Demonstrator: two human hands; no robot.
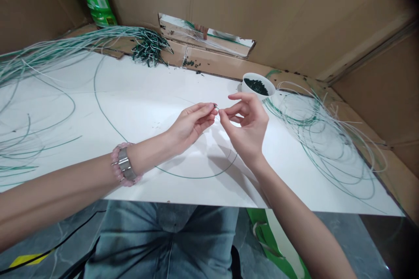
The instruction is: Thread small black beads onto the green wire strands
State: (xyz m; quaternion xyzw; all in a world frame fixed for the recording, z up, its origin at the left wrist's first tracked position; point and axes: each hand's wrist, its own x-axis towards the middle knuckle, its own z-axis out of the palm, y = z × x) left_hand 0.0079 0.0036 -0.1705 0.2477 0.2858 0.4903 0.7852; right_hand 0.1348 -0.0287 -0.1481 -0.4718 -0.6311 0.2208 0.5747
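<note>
My left hand (195,125), with a pink bead bracelet and a metal plate at the wrist, is closed in a pinch over the white tabletop. A small dark piece (215,106) shows at its thumb and fingertip; its kind is too small to tell. My right hand (246,124) pinches a thin green wire (199,178) with thumb and index finger, almost touching the left fingertips. The other right fingers are loosely curled. That wire bends in a wide arc below the hands and passes under my left forearm.
A white cup (273,88) of small dark green pieces stands behind my right hand. Coiled wires (340,139) lie right; a long wire bundle with dark tips (149,48) lies back left. Cardboard walls (278,13) enclose the table (137,83). A green bottle (98,0) stands back left.
</note>
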